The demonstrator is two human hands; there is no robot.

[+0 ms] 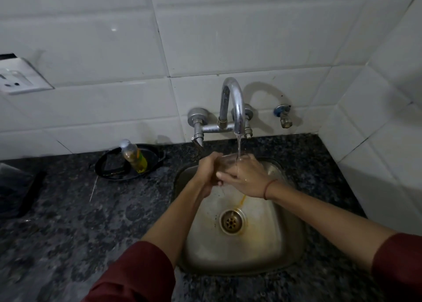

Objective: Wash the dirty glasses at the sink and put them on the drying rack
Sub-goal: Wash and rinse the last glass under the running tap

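Fingers (225, 176) of both hands curl around a clear, almost see-through glass (229, 161). The left hand (209, 171) and right hand (247, 177) grip it beneath the tap's (235, 101) running stream, above the steel sink (262, 244).

You are looking at a tabletop (102, 221) showing black-and-grey speckling and wall tiles (91, 57) showing white. The sink (262, 251) is showing steel grey, with an orange-yellow stain (243, 200) streaking it. The glass (228, 160) is reading colourless. You are wearing dark red sleeves (137, 276) and a red wrist thread (270, 186). The bottle (134, 158) is showing a yellow-green label, and the dish (109, 168) is showing black.
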